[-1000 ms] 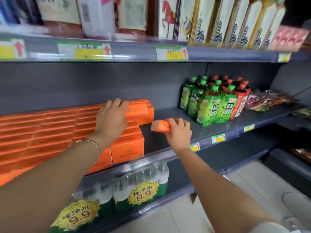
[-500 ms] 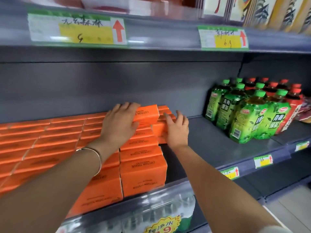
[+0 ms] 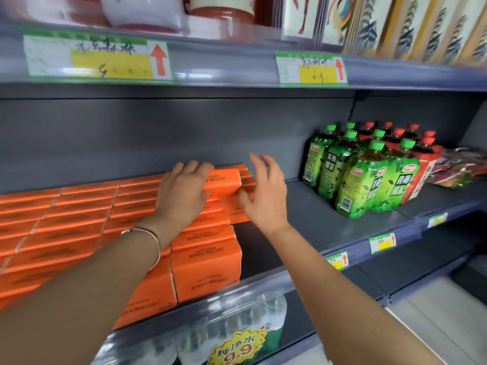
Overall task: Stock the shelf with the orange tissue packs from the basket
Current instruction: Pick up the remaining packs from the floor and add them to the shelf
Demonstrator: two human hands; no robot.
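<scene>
Shelf [image 3: 329,214] of orange tissue packs [image 3: 79,206]; your left hand [image 3: 181,191] grips the top pack [image 3: 224,180], your right hand [image 3: 266,196] hovers beside it, fingers spread

My left hand [image 3: 181,191] covers the left end of the top pack [image 3: 224,180] it grips, and my fingertips are out of sight behind its far edge. My left forearm [image 3: 92,272] hides some of the packs [image 3: 66,219]. Those further left are blurred, their print unreadable, and the left edge cuts them off. My right hand [image 3: 266,196] is smeared; I cannot tell whether its thumb touches a pack. The handwriting on the tags [image 3: 97,59] is too soft to read. The goods [image 3: 147,11] overhead are blurred and cropped at the top. The red bottles [image 3: 419,143] stand mostly behind the green bottles [image 3: 363,177]. The water [image 3: 232,320] is cut by the bottom edge, the bags [image 3: 461,167] by the right.
</scene>
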